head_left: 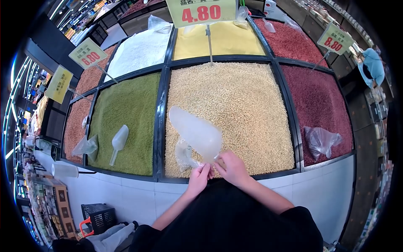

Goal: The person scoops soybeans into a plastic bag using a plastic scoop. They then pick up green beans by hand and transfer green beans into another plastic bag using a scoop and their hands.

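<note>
My left hand is closed, its fingertips pinched on the edge of a clear plastic bag. My right hand is also closed, thumb and fingers pressed together close to my left fingertips. What it pinches is too small to make out. Just beyond both hands is a large translucent white scoop, its rounded tip pointing up and left. Its lower end lies by my right fingers, and the handle is not clearly visible. Beneath the scoop and bag spread pale yellow soybean-like beans in a black-framed bin.
Green beans with a small scoop lie left; dark red beans with a plastic bag lie right. A price sign rises on a post from the middle bin. A black basket stands on the floor.
</note>
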Tool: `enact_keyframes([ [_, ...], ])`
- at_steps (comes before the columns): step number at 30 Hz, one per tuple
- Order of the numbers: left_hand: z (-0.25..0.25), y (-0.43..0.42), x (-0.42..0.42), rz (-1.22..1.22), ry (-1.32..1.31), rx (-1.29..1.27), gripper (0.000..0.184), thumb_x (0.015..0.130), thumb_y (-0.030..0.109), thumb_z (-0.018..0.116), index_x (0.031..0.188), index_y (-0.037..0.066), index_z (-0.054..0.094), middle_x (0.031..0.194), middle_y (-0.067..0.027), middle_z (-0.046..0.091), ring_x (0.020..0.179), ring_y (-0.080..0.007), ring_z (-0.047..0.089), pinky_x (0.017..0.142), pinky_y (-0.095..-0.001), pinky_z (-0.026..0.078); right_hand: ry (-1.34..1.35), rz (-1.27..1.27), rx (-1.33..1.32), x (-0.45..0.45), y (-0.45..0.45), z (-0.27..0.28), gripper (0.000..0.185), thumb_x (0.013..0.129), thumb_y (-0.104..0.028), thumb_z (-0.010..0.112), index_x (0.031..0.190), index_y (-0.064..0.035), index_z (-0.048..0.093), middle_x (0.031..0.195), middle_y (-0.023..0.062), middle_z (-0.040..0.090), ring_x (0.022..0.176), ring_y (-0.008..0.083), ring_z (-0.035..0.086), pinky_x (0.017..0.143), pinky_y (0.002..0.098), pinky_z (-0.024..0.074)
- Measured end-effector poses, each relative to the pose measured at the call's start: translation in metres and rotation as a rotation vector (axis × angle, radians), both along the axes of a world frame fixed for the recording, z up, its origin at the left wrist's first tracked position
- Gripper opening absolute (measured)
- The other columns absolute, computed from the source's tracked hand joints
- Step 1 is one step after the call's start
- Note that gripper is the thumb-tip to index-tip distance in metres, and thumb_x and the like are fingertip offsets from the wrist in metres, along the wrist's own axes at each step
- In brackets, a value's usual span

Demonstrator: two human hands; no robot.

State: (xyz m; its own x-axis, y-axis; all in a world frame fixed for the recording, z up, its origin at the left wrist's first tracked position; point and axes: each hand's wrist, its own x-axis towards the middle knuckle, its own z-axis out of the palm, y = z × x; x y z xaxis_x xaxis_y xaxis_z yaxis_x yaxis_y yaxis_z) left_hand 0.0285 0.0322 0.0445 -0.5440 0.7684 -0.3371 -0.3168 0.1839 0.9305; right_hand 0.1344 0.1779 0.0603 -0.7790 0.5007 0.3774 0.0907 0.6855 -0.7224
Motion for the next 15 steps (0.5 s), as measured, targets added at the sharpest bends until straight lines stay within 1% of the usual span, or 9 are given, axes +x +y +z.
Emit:
enact_keyframes([
  [3,-0.002,0.001,-0.001,-0.014,0.016,-0.014,0.033,0.108,0.023,0.046,0.090,0.002,0.065,0.075,-0.0011,0.063,0.064,-0.0067,0.056,0.061,-0.0226,0.044,0.008,-0.005,0.030,0.003,0.003,0.000,0.030,0.082,-0.018,0.080,0.099,-0.0064,0.058,0.090,0.0132,0.062,0.075,0.0322,0.065,0.064,0.0381,0.0529],
  [5,-0.004,0.002,-0.003,-0.026,0.019,-0.003,0.033,0.108,0.022,0.046,0.089,0.002,0.064,0.075,-0.0011,0.063,0.064,-0.0066,0.056,0.060,-0.0225,0.044,0.044,-0.053,-0.027,0.007,0.004,0.005,0.027,0.084,-0.014,0.078,0.099,-0.0050,0.057,0.087,0.0116,0.061,0.071,0.0270,0.065,0.063,0.0355,0.0519],
  [6,-0.004,0.003,-0.004,-0.035,0.026,0.007,0.033,0.108,0.022,0.047,0.089,0.002,0.064,0.074,-0.0011,0.063,0.064,-0.0066,0.056,0.060,-0.0224,0.044,0.042,-0.057,-0.026,0.010,0.004,0.003,0.027,0.084,-0.014,0.078,0.099,-0.0050,0.057,0.087,0.0116,0.061,0.071,0.0270,0.065,0.063,0.0355,0.0519],
  [8,-0.003,0.004,-0.004,-0.039,0.030,0.007,0.032,0.108,0.022,0.047,0.088,0.002,0.064,0.074,-0.0010,0.063,0.064,-0.0065,0.056,0.060,-0.0222,0.044,0.036,-0.159,-0.302,0.021,0.006,-0.009,0.023,0.088,-0.011,0.074,0.099,-0.0040,0.055,0.078,0.0066,0.058,0.067,0.0178,0.061,0.058,0.0318,0.0479],
  [9,-0.003,0.005,-0.004,-0.039,0.037,0.008,0.032,0.108,0.022,0.047,0.088,0.003,0.064,0.073,-0.0009,0.063,0.064,-0.0064,0.056,0.060,-0.0219,0.044,0.034,-0.163,-0.303,0.024,0.008,-0.019,0.023,0.088,-0.011,0.074,0.099,-0.0040,0.055,0.078,0.0066,0.058,0.067,0.0178,0.061,0.058,0.0318,0.0479],
  [11,-0.003,0.006,-0.004,-0.048,0.036,0.003,0.032,0.108,0.022,0.047,0.087,0.003,0.063,0.073,-0.0009,0.063,0.064,-0.0063,0.056,0.060,-0.0218,0.044,0.231,-0.294,-0.623,0.030,0.015,-0.037,0.019,0.093,-0.007,0.069,0.096,-0.0037,0.051,0.074,-0.0004,0.052,0.065,0.0056,0.051,0.054,0.0246,0.0401],
  [12,-0.004,0.007,-0.005,-0.053,0.038,0.001,0.032,0.108,0.022,0.047,0.087,0.003,0.063,0.073,-0.0008,0.063,0.064,-0.0062,0.056,0.060,-0.0217,0.044,0.231,-0.297,-0.623,0.035,0.021,-0.039,0.019,0.093,-0.007,0.069,0.096,-0.0037,0.051,0.074,-0.0004,0.052,0.065,0.0056,0.051,0.054,0.0246,0.0401],
  [14,-0.006,0.008,-0.005,-0.060,0.032,0.001,0.032,0.108,0.022,0.047,0.087,0.003,0.063,0.073,-0.0007,0.063,0.064,-0.0062,0.055,0.060,-0.0216,0.044,0.250,-0.405,-0.839,0.047,0.035,-0.041,0.017,0.096,-0.007,0.065,0.093,-0.0046,0.049,0.075,-0.0040,0.049,0.064,0.0011,0.046,0.052,0.0221,0.0356],
  [15,-0.007,0.008,-0.005,-0.064,0.026,0.001,0.033,0.108,0.022,0.047,0.087,0.003,0.063,0.074,-0.0007,0.063,0.064,-0.0061,0.055,0.060,-0.0216,0.044,0.250,-0.407,-0.840,0.056,0.042,-0.049,0.017,0.096,-0.007,0.065,0.093,-0.0046,0.049,0.075,-0.0040,0.049,0.064,0.0011,0.046,0.052,0.0221,0.0356],
])
